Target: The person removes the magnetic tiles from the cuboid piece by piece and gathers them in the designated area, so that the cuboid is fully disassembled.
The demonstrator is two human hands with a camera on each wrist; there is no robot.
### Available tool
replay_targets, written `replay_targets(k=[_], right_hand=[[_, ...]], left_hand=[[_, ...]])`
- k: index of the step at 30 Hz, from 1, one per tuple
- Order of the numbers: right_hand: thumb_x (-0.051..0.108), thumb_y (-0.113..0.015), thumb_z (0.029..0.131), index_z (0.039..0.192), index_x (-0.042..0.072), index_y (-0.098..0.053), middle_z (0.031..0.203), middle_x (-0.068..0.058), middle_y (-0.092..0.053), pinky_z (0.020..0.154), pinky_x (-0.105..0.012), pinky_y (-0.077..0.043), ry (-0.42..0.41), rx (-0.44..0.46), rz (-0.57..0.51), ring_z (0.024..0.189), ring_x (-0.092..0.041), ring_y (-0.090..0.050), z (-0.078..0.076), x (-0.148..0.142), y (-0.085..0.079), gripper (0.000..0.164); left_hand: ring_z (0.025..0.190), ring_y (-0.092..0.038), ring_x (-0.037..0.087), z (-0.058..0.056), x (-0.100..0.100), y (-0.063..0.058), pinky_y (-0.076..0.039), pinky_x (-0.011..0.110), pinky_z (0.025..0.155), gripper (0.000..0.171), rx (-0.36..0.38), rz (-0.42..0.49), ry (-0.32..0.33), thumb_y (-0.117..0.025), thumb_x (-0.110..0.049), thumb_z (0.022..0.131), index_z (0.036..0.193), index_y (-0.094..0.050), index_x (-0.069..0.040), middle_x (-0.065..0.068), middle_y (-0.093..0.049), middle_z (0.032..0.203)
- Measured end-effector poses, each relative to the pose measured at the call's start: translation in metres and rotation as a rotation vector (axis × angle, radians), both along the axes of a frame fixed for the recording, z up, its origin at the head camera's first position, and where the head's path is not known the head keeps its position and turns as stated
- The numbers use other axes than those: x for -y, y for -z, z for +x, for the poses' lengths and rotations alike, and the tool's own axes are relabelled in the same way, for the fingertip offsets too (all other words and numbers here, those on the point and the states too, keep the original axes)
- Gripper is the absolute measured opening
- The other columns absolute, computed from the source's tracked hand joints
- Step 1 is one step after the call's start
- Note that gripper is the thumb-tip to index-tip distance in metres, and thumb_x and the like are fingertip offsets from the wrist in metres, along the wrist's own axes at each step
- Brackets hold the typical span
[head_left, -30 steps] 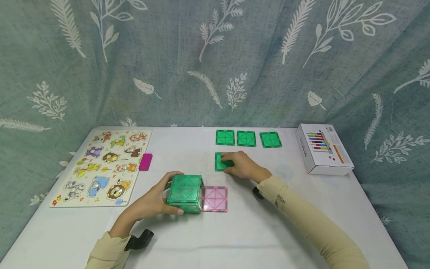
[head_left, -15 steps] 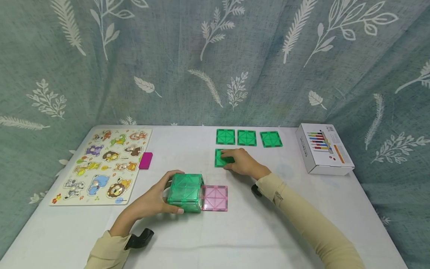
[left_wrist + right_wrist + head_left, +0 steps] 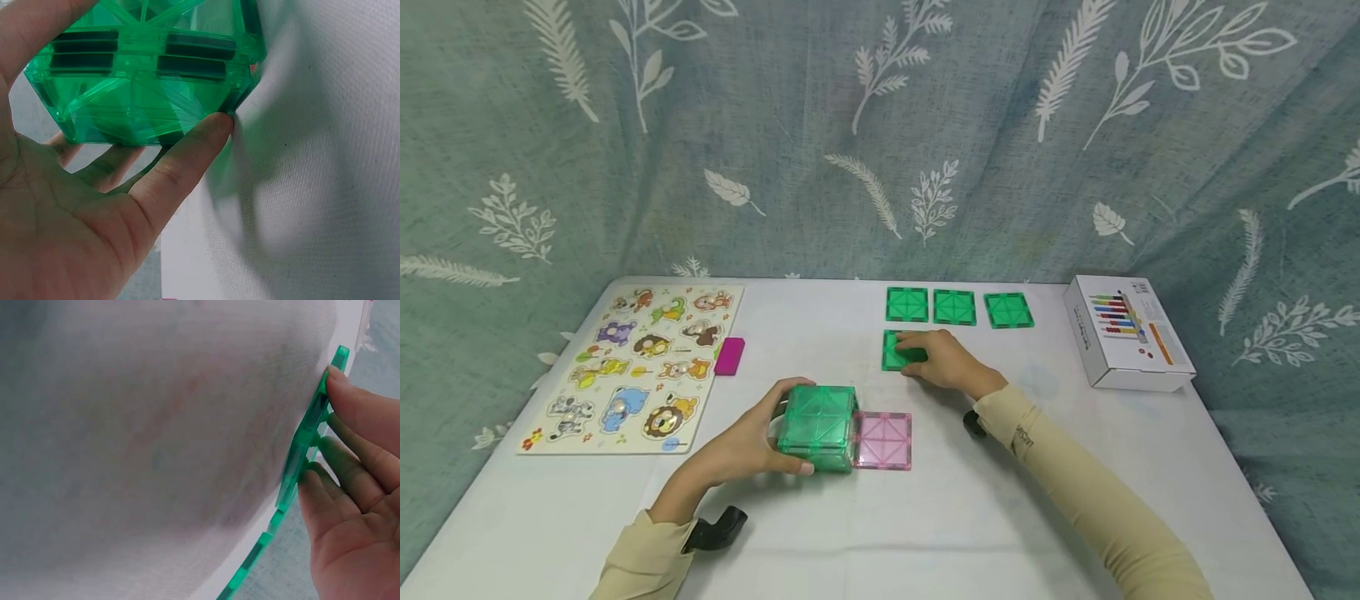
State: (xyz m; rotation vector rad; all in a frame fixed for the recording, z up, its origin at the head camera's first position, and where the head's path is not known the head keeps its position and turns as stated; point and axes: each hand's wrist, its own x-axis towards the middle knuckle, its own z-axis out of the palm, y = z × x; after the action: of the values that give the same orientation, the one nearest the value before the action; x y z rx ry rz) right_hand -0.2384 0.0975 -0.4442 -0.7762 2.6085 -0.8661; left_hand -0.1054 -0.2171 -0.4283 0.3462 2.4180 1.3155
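Observation:
My left hand (image 3: 747,443) grips a green box of see-through magnetic tiles (image 3: 817,425), thumb along the near side, fingers behind it. In the left wrist view the thumb tip presses a lower corner of the box (image 3: 131,106), and dark magnet strips show along its edges. A pink square magnetic tile (image 3: 883,441) lies flat against the box's right side. Farther back, my right hand (image 3: 947,363) holds a single green magnetic tile (image 3: 890,354) on the table, fingertips and thumb at its edges. The right wrist view shows this green tile (image 3: 306,437) edge-on, with fingers spread across it.
Behind the right hand three green tiles (image 3: 954,307) lie in a row. A white printed box (image 3: 1126,333) stands at the back right. On the left lies an animal puzzle board (image 3: 632,371), with a magenta block (image 3: 729,357) at its right edge. A patterned curtain hangs behind the table.
The right hand and its green tile have slid slightly away, toward the row of three tiles. The left hand stays on the green box; the head view has shifted a little.

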Motion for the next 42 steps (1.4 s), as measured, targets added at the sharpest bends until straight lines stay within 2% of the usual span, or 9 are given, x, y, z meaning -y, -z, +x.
replay_targets(k=[7, 12, 23, 26, 30, 36, 42], right_hand=[[0.024, -0.075, 0.091, 0.134, 0.012, -0.065, 0.149, -0.006, -0.056, 0.117, -0.048, -0.042, 0.028, -0.017, 0.003, 0.142, -0.030, -0.048, 0.001, 0.001, -0.003, 0.046], [0.030, -0.075, 0.091, 0.135, 0.014, -0.064, 0.146, -0.006, -0.059, 0.115, -0.050, -0.044, 0.074, -0.003, -0.042, 0.141, -0.029, -0.049, 0.007, 0.002, -0.007, 0.047], [0.034, -0.071, 0.094, 0.131, 0.007, -0.065, 0.134, -0.008, -0.067, 0.109, -0.046, -0.049, -0.005, -0.037, -0.056, 0.130, -0.026, -0.060, 0.041, 0.012, -0.016, 0.046], [0.033, -0.074, 0.092, 0.127, 0.006, -0.067, 0.124, -0.008, -0.069, 0.102, -0.043, -0.053, -0.029, -0.037, -0.045, 0.119, -0.026, -0.063, 0.049, 0.014, -0.017, 0.044], [0.034, -0.079, 0.087, 0.121, 0.005, -0.068, 0.110, -0.007, -0.067, 0.091, -0.038, -0.053, -0.058, -0.035, -0.004, 0.104, -0.021, -0.061, 0.058, 0.017, -0.017, 0.046], [0.038, -0.084, 0.081, 0.122, 0.003, -0.067, 0.110, -0.005, -0.067, 0.091, -0.036, -0.053, -0.084, -0.007, 0.061, 0.100, -0.018, -0.060, 0.072, 0.018, -0.016, 0.057], [0.046, -0.089, 0.071, 0.113, 0.004, -0.070, 0.100, -0.002, -0.067, 0.085, -0.032, -0.053, -0.081, -0.031, 0.093, 0.090, -0.014, -0.057, 0.080, 0.017, -0.015, 0.062]], left_hand=[[0.147, -0.028, 0.051, 0.000, 0.000, 0.002, -0.026, 0.077, 0.111, 0.107, 0.006, 0.006, 0.000, -0.094, -0.028, 0.067, 0.151, -0.027, -0.028, 0.021, -0.038, 0.155], [0.147, -0.028, 0.051, 0.000, 0.000, 0.002, -0.027, 0.076, 0.111, 0.108, 0.009, 0.003, 0.000, -0.094, -0.028, 0.067, 0.152, -0.027, -0.028, 0.021, -0.038, 0.155], [0.145, -0.031, 0.049, 0.000, -0.001, 0.001, -0.030, 0.074, 0.110, 0.107, -0.008, 0.013, 0.009, -0.094, -0.027, 0.068, 0.151, -0.027, -0.027, 0.020, -0.040, 0.152], [0.146, -0.030, 0.050, 0.001, 0.000, 0.001, -0.030, 0.075, 0.110, 0.107, -0.013, 0.005, 0.007, -0.094, -0.027, 0.068, 0.151, -0.027, -0.028, 0.020, -0.040, 0.153], [0.146, -0.029, 0.050, 0.001, -0.001, 0.001, -0.028, 0.076, 0.111, 0.107, -0.015, 0.007, 0.005, -0.094, -0.026, 0.068, 0.151, -0.027, -0.027, 0.020, -0.039, 0.154], [0.146, -0.030, 0.050, 0.001, 0.000, 0.002, -0.029, 0.076, 0.110, 0.108, -0.016, 0.005, 0.005, -0.094, -0.027, 0.068, 0.152, -0.026, -0.027, 0.019, -0.039, 0.154], [0.146, -0.029, 0.050, 0.001, 0.000, 0.003, -0.030, 0.076, 0.110, 0.108, -0.018, 0.007, 0.003, -0.094, -0.027, 0.068, 0.152, -0.026, -0.027, 0.019, -0.039, 0.154]])
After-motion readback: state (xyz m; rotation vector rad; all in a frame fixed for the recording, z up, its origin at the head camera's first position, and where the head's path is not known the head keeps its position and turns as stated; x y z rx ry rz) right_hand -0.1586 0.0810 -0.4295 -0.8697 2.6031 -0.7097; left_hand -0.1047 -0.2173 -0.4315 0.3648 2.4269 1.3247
